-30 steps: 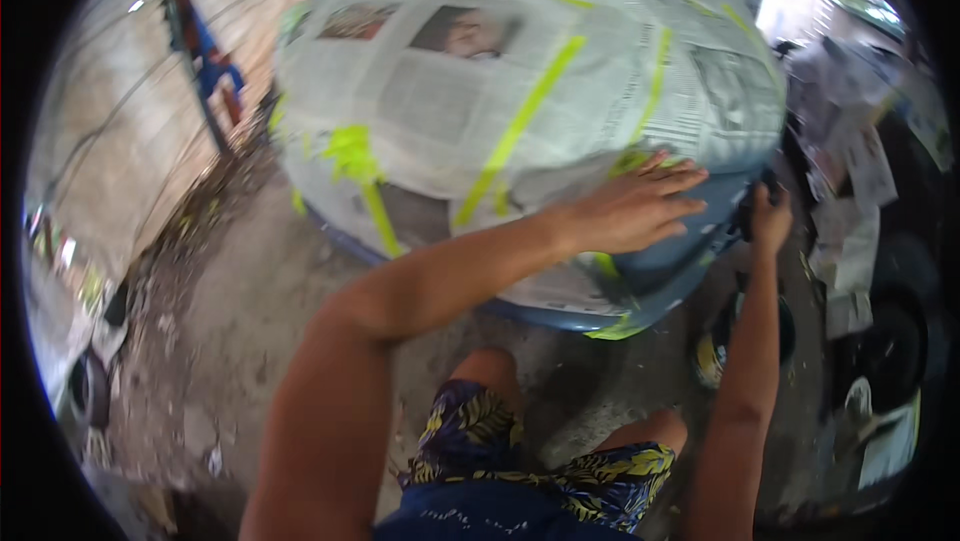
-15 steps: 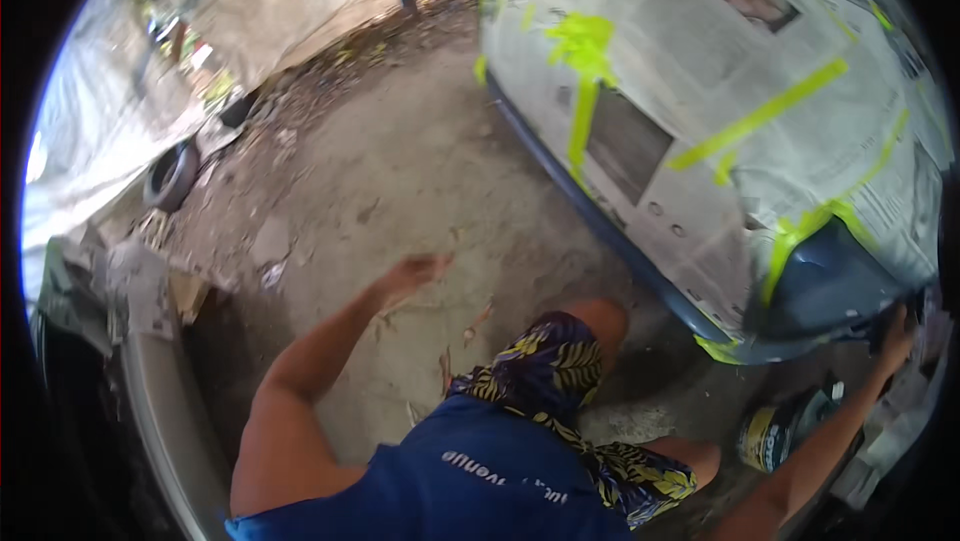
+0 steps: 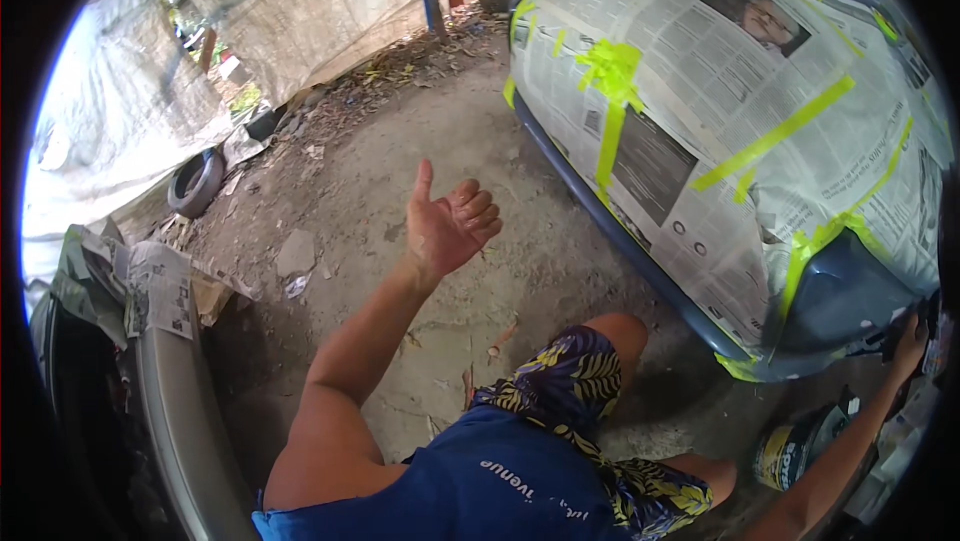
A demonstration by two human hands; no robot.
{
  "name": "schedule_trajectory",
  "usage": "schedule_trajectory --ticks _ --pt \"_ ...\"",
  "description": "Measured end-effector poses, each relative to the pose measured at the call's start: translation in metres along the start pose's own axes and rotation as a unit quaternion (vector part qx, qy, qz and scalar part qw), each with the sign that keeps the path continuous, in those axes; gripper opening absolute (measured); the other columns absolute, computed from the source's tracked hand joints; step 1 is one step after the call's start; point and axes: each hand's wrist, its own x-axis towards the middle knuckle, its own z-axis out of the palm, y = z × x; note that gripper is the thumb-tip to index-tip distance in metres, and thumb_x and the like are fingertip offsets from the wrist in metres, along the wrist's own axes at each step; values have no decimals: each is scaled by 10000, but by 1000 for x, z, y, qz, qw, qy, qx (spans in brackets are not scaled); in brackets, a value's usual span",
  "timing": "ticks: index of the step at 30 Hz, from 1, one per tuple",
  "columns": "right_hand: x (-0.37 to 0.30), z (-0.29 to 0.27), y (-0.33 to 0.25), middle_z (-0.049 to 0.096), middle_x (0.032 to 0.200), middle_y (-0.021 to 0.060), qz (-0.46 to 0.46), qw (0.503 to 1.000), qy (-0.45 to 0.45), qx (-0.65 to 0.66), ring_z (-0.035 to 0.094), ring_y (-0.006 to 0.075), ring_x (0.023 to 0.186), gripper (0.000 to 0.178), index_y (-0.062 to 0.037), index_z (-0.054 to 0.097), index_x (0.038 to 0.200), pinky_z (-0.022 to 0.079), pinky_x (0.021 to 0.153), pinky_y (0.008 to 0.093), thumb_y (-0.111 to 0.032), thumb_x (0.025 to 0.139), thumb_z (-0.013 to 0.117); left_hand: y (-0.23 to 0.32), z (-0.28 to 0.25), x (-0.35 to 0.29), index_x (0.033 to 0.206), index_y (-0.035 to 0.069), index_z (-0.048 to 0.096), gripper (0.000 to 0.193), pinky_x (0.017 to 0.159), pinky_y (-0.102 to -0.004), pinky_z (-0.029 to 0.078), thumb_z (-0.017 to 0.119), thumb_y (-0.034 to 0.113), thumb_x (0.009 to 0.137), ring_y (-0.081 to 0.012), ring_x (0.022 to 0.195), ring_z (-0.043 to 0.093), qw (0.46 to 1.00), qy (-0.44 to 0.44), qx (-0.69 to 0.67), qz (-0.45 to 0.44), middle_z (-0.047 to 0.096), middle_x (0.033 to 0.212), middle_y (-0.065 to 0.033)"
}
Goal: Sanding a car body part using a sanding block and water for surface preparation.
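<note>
My left hand (image 3: pixel 452 223) is raised over the ground with the thumb stretched up, the fingers loosely curled and the palm showing; nothing is in it. Far to the right, my right hand (image 3: pixel 908 346) is closed around something dark against the car's corner. The picture's rim and the hand itself hide what that is. Beside it lies a bare dark blue body panel (image 3: pixel 845 276). Newspaper sheets (image 3: pixel 735 71) cover most of the car, held down by neon yellow-green masking tape (image 3: pixel 775 136).
A paint bucket (image 3: pixel 775 456) stands on the ground below my right forearm. At the left are a grey bumper-like part (image 3: pixel 175 411) with newspaper (image 3: pixel 160 286) over its end, and an old tyre (image 3: pixel 196 183). Pale sheeting (image 3: pixel 300 21) hangs behind. My bent knees are close to the car.
My left hand has risen away from my body, and its thumb now points up. The right hand stays at the car's corner. The view has shifted slightly.
</note>
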Motion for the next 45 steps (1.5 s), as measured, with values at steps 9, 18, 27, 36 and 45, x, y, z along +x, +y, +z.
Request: schedule_trajectory --ticks 9,18,27,36,45 --pt "-26 -37 -68 609 1300 289 -49 995 -80 36 566 422 1231 537 14 615 1308 433 1047 416 -418 1008 511 -3 -5 6 703 138 413 654 606 -317 304 339 721 989 -165 603 330 998 -1 49 -28 315 646 9" --pt "-69 -83 -174 690 1099 276 151 985 69 56 641 466 1066 596 -116 636 1288 501 927 536 -502 834 658 -167 -193 -108 1274 14 600 826 988 -521 482 317 732 979 -363 1177 615 822 76 -28 -564 637 1282 -213" --pt "-69 -96 -193 654 1143 299 236 968 60 57 626 463 1105 619 -162 646 1326 516 941 506 -503 810 674 -149 -162 -110 1437 68 491 767 1067 -562 420 367 686 998 -399 1291 543 850 135 138 -490 576 1393 -218" --pt "-62 -80 -160 663 1167 294 153 986 58 13 644 446 1097 556 -84 654 1263 515 939 513 -480 874 630 -33 -23 -44 1577 187 344 780 1168 -528 308 399 693 986 -369 1396 425 962 117 248 0 411 1569 -139" --pt "-5 -19 -35 659 1299 210 21 997 -22 -71 617 339 1227 790 -3 589 1377 462 1022 397 -648 922 578 -32 -49 -24 1554 30 313 896 1201 -515 287 423 699 968 -375 1451 373 999 43 -5 -8 309 1604 -249"
